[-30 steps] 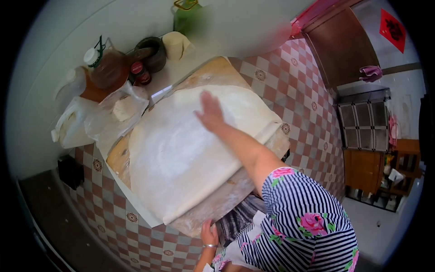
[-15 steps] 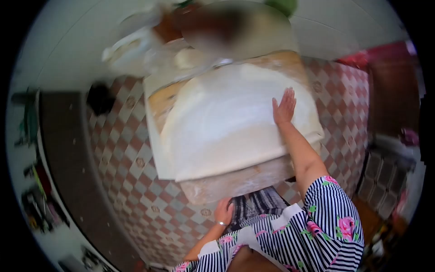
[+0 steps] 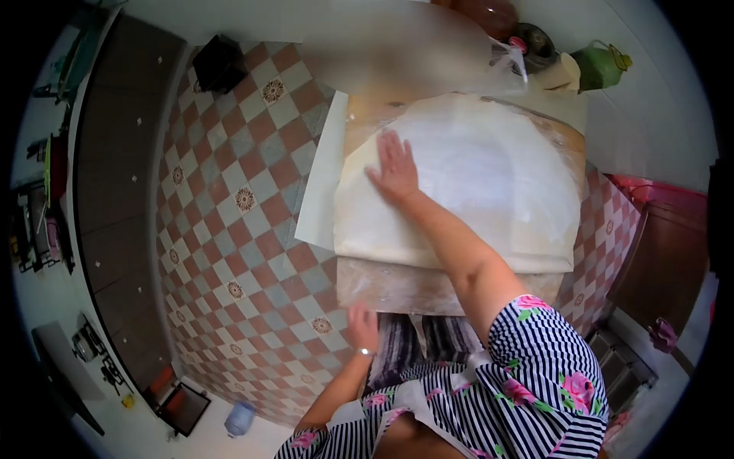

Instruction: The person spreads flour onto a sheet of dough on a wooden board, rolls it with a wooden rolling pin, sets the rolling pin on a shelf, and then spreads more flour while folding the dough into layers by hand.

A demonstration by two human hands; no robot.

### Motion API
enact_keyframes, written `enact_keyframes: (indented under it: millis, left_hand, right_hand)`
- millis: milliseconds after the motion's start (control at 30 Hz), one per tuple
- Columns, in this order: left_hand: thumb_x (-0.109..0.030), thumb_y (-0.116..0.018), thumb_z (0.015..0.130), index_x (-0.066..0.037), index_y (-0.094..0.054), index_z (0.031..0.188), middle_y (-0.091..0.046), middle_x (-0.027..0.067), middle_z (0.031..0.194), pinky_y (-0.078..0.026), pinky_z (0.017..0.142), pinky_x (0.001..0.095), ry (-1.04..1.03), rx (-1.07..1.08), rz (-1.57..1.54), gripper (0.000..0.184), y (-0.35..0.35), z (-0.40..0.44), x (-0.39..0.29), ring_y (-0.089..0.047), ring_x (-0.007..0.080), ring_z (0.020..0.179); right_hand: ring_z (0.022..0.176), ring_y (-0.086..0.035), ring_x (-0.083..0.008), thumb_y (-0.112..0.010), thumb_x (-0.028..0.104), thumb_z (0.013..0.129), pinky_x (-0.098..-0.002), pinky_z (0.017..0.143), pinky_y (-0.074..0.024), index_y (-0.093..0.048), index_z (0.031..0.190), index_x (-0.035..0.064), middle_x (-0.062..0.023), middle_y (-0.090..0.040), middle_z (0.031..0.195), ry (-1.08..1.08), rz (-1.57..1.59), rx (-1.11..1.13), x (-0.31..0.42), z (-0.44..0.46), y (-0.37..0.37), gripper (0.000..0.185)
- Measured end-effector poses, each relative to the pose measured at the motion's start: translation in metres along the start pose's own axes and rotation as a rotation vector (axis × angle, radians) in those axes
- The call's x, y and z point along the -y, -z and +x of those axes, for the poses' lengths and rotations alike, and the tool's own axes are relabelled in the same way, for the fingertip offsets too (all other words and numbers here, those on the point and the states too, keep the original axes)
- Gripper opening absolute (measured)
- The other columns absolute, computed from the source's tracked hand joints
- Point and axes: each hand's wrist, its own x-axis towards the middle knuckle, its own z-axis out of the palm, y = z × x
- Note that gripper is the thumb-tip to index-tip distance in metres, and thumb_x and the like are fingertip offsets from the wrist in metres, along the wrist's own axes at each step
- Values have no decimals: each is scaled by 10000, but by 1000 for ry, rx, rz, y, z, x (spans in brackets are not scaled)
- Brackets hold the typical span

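Observation:
A wide, thin sheet of rolled-out dough covers most of a floured wooden board. Its near edge is straight and looks folded; its far edge is rounded. My right hand lies flat on the left part of the sheet, fingers stretched out and holding nothing. At the board's front left corner is my left hand, somewhat blurred, its fingers loosely extended with nothing seen in them. Whether it touches the board's edge I cannot tell.
The board rests on a white table. Behind it stand a green jug, a clear plastic bag and a dark metal pot. A blurred patch hides the table's far left. A black bin stands on the tiled floor.
My right hand has passed from the right side of the dough to its left side, staying flat. My left hand has come up from beside my leg to the board's corner. The view has turned.

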Motion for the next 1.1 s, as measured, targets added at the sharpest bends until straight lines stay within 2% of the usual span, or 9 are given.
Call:
enact_keyframes:
  millis: [133, 233, 300, 400, 500, 633, 733, 867, 1100]
  left_hand:
    - [-129, -563, 904, -4, -532, 1283, -517, 194, 1292, -395, 1036, 424, -90, -223, -78, 400, 7, 74, 18, -517, 354, 1192]
    - [-139, -565, 912, 13, -503, 1318, -530, 193, 1303, -399, 1037, 403, 54, -139, -154, 438, 9, 130, 20, -524, 327, 1201]
    - [-158, -567, 931, 26, -472, 1353, -538, 192, 1318, -405, 1032, 380, 98, -119, -303, 470, -2, 163, 29, -535, 293, 1200]
    - [-184, -572, 953, 44, -434, 1388, -549, 201, 1323, -413, 1021, 354, 248, -56, -552, 510, -5, 192, 14, -550, 255, 1186]
    - [-190, -585, 959, 52, -415, 1403, -556, 217, 1311, -419, 1009, 336, 295, -50, -715, 534, -11, 203, 10, -558, 236, 1170]
    - [-161, -598, 952, 43, -408, 1411, -577, 209, 1267, -425, 991, 311, 281, -69, -753, 537, -12, 199, 11, -565, 211, 1129]
    - [-143, -596, 951, 29, -413, 1409, -599, 156, 1209, -438, 960, 292, 278, -71, -758, 523, -11, 196, 13, -568, 169, 1070]
    - [-108, -591, 941, 30, -466, 1365, -623, 132, 1128, -479, 882, 290, 240, -111, -803, 463, -24, 205, 42, -590, 170, 981]
    - [-122, -585, 940, 20, -492, 1339, -601, 142, 1206, -461, 933, 316, 214, -62, -716, 433, -20, 211, 35, -577, 195, 1049]
  right_hand:
    - [1472, -193, -294, -583, 446, 872, -501, 1185, -152, -256, 1505, 34, -156, -246, 1574, 172, 62, 91, 34, -39, -15, 823]
    - [1474, -188, -296, -593, 425, 868, -515, 1179, -160, -255, 1507, 42, -157, -249, 1571, 204, 57, 232, 18, -84, -8, 818]
    - [1476, -182, -307, -594, 395, 874, -522, 1176, -160, -241, 1513, 47, -159, -236, 1577, 65, -21, 307, -2, -98, 18, 809]
    - [1480, -160, -315, -592, 376, 882, -526, 1181, -117, -207, 1521, 30, -157, -187, 1595, -81, -126, 30, -42, -88, 19, 822]
    - [1481, -155, -313, -573, 408, 888, -534, 1181, -98, -203, 1519, 22, -159, -170, 1600, -127, -116, -57, -40, -39, 6, 827]
    - [1482, -157, -305, -531, 461, 897, -597, 1159, -96, -254, 1512, 67, -143, -188, 1598, -39, -134, 34, 14, -8, -24, 782]
    - [1473, -184, -311, -567, 462, 873, -646, 1134, -112, -324, 1490, 111, -145, -233, 1582, 97, -63, 142, 54, -23, -39, 750]
    - [1476, -177, -302, -563, 457, 878, -626, 1141, -126, -340, 1482, 100, -132, -230, 1585, 200, 55, 227, 86, -72, -37, 736]
    - [1475, -184, -281, -564, 443, 890, -617, 1143, -144, -336, 1490, 133, -97, -232, 1589, 171, 26, 156, 11, -83, -9, 713]
